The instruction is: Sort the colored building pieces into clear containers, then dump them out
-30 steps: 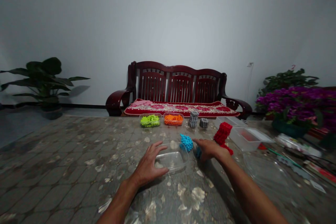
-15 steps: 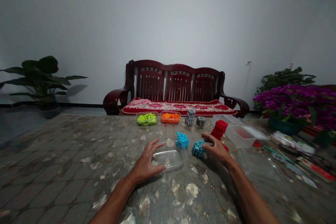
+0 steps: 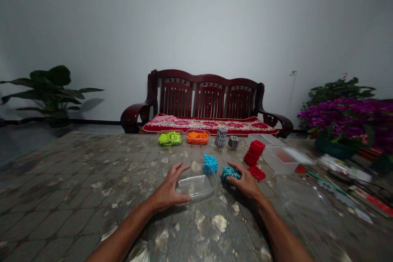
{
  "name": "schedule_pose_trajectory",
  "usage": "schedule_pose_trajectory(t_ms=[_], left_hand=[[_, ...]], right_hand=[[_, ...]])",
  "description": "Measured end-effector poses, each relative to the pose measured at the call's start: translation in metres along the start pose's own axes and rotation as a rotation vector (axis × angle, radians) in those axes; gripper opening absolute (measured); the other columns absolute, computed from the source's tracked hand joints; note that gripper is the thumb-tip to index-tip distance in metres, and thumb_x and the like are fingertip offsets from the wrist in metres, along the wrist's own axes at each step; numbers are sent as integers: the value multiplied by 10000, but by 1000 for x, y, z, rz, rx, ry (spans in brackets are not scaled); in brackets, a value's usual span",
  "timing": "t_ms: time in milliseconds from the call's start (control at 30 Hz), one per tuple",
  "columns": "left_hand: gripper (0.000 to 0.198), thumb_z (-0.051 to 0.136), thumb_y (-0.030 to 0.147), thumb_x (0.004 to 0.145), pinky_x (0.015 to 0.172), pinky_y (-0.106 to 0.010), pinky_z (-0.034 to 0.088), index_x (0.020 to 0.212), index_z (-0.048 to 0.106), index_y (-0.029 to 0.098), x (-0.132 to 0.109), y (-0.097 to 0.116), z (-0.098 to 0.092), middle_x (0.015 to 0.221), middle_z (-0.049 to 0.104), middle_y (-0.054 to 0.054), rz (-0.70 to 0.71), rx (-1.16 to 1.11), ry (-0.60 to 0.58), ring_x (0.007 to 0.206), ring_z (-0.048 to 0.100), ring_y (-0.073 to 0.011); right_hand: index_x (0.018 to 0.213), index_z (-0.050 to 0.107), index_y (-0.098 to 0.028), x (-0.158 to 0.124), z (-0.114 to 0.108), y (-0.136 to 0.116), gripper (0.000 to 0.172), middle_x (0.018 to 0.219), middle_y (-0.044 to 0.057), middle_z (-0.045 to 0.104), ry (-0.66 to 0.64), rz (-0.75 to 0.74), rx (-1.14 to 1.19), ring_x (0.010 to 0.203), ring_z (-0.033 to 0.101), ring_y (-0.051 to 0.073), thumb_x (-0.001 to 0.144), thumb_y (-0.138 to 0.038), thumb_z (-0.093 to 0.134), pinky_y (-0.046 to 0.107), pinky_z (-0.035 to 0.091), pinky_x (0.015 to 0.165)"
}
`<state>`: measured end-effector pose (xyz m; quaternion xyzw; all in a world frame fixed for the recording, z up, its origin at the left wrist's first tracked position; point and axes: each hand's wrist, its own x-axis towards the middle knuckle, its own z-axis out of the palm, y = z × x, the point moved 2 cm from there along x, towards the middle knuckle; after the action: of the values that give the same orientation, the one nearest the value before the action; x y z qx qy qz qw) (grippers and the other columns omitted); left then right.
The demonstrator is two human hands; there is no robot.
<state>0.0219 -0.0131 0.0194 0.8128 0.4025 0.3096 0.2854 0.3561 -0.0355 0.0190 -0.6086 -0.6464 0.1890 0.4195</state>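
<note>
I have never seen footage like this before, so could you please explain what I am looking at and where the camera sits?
No machine here: a person wears one camera on the head, looking forward and down, so the two bare arms are their own. The left hand rests on an empty clear plastic container, steadying it. The right hand closes around a teal block cluster beside that container. On the patterned table also lie a light blue cluster, red block clusters, grey clusters, a tub of green pieces, a tub of orange pieces and more clear tubs. Behind stands a wooden bench.
</note>
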Motion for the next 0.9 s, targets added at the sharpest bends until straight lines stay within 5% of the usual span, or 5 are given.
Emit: schedule_pose_trajectory(t_ms=[167, 333, 600, 700, 900], left_hand=[[779, 842, 244, 666, 1153, -537, 402, 1393, 563, 278, -7, -5, 7, 1585, 348, -138, 15, 4, 32, 1447, 418, -372], [773, 841, 181, 634, 1153, -536, 404, 1358, 584, 266, -10, -11, 14, 1576, 344, -136, 8, -25, 94, 1449, 409, -376], [592, 792, 135, 639, 1140, -485, 430, 1208, 672, 245, -10, -7, 13, 1539, 394, -125, -3, -27, 97, 1412, 466, -351], [589, 785, 132, 629, 1144, -479, 424, 1195, 674, 250, -11, -6, 11, 1521, 424, -115, 5, -22, 95, 1415, 461, -343], [570, 770, 130, 620, 1128, -457, 447, 1170, 685, 251, -10, -3, 9, 1506, 455, -109, 8, -4, 99, 1383, 502, -332]], right_hand=[[1193, 728, -205, -1, 5, 3, 516, 1223, 109, 736, 28, 31, 52, 1152, 664, 305, 694, -315, 661, 485, 478, 1061], [1067, 770, -224, 0, 8, 10, 406, 1156, 110, 760, 110, -10, 88, 1129, 674, 308, 809, -486, 598, 496, 481, 1049], [977, 766, -165, 1, 5, 21, 573, 948, 114, 784, 276, 116, 118, 895, 709, 312, 824, -662, 523, 428, 565, 823], [1021, 749, -157, 1, -2, 30, 574, 1006, 132, 780, 322, 163, 39, 971, 704, 317, 862, -616, 442, 425, 557, 871], [1126, 733, -209, -1, -6, 44, 441, 1145, 96, 751, 206, 165, -243, 1132, 663, 290, 876, -416, 434, 424, 487, 1034]])
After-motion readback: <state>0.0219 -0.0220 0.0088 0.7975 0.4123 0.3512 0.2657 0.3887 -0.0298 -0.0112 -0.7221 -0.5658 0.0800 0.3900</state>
